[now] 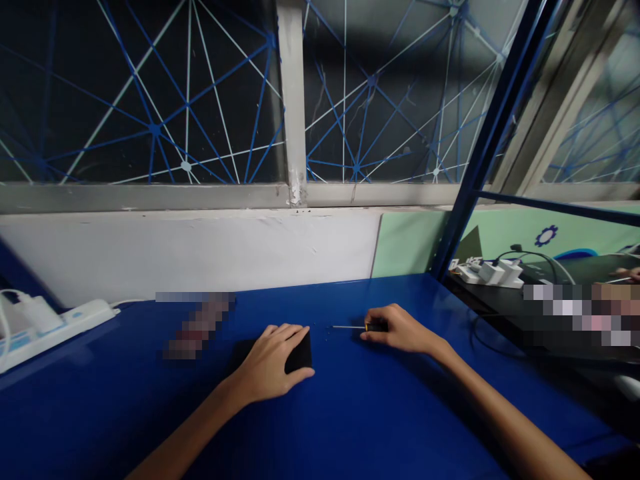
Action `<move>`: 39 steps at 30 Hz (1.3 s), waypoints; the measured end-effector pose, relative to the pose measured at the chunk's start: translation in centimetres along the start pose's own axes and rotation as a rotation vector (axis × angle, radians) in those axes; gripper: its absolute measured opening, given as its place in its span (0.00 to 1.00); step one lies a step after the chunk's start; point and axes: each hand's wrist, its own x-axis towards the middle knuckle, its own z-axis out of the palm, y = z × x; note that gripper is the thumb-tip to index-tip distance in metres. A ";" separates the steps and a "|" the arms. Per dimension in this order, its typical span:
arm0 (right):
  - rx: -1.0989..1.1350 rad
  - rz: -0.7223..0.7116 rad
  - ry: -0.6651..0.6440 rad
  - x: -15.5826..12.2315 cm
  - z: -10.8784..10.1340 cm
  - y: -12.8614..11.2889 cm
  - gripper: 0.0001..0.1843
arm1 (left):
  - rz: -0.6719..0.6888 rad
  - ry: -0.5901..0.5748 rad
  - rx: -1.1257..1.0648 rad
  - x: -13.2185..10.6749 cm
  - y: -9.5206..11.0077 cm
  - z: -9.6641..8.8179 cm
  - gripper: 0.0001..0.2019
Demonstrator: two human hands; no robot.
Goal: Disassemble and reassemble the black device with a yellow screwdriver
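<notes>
My left hand (pixel 270 360) lies over a flat black rectangular object (pixel 300 357) on the blue table. Its fingers reach along the far edge and the thumb is at the near right corner, gripping across the width; the palm hides much of the object. To the right, my right hand (pixel 395 327) is closed around the dark handle of a screwdriver (pixel 349 327), which has a yellow band. The thin metal shaft points left, toward the black object but apart from it. Several tiny specks (pixel 328 333), perhaps screws, lie near the tip.
A white power strip (pixel 65 330) with plugs sits at the left edge. Behind my left hand is a blurred, pixelated object (pixel 200 327). A blue metal post (pixel 463 207) rises at the back right; beyond it are chargers (pixel 493 272), cables and part of another person's hand (pixel 631 275).
</notes>
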 end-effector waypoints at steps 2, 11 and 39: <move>-0.004 -0.003 -0.001 0.0 0.0 0.0 0.13 | -0.011 0.033 0.021 0.1 -0.5 0.4 0.34; -0.011 0.017 0.005 0.0 -0.2 0.0 0.14 | -0.026 -0.043 -0.021 2.0 -1.5 0.4 0.34; -0.052 0.026 0.015 0.1 -0.4 0.3 0.14 | 0.043 -0.119 -0.138 4.8 -0.3 0.9 0.37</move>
